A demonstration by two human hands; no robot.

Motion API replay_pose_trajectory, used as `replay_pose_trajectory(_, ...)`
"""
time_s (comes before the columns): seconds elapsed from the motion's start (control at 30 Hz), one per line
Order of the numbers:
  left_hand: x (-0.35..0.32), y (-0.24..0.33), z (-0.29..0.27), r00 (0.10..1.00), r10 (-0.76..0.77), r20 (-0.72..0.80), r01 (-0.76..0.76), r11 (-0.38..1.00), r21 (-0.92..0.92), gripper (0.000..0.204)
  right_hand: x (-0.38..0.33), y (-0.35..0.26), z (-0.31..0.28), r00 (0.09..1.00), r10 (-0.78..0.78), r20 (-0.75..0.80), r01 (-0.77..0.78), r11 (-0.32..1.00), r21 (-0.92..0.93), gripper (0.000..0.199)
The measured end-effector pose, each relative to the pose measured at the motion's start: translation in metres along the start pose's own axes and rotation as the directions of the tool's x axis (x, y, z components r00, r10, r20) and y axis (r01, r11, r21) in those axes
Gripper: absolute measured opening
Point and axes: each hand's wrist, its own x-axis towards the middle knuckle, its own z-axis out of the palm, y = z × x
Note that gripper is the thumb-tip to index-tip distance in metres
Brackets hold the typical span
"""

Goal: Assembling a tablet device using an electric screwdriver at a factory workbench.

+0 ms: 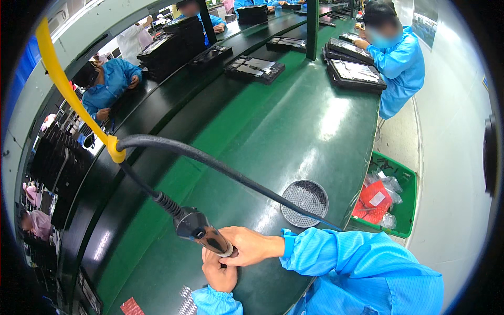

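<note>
A dark electric screwdriver [202, 231] slants down to the right, with its cable end up and its lower end between my hands. My right hand [254, 245] is closed around that lower end, the thumb bent over it. Just below and to the left, my left hand [219, 273] has its fingers curled close under the right hand; what they pinch, if anything, is hidden. The screwdriver's tip is out of sight. A round grey perforated dish [300, 211] with small dark pieces, apparently screws, sits on the green bench [252, 168] beyond my right wrist.
A yellow strap [68, 92] holds up the black cable [205, 157], which arcs over the bench. A green bin [407, 210] with red and clear bags stands at right. A silver-dotted sheet [186, 300] lies near my left sleeve. Co-workers and black panels line the conveyor [173, 89].
</note>
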Motion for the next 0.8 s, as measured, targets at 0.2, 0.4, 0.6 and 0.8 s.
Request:
replay_pose_trajectory(0.2,0.0,0.004,0.0,1.0,-0.001,-0.006,0.001,1.0,-0.006,0.031,0.0,0.0,-0.001,0.999,0.029,0.026,-0.028,1.0,-0.008,0.042)
replay_pose_trajectory(0.4,-0.001,0.0,0.0,1.0,0.009,-0.002,-0.009,1.0,0.01,0.03,0.0,-0.001,0.0,0.999,0.039,0.01,-0.039,0.999,0.009,0.04)
replay_pose_trajectory(0.6,0.001,0.006,0.001,1.0,-0.003,-0.023,0.002,0.999,-0.034,0.025,0.001,-0.003,-0.002,0.997,0.069,0.035,-0.069,0.997,0.022,0.04)
replay_pose_trajectory(0.8,0.001,0.008,0.001,0.999,-0.017,-0.034,0.016,0.999,-0.033,0.025,-0.001,-0.006,-0.003,0.993,0.104,0.047,-0.105,0.994,0.018,0.041)
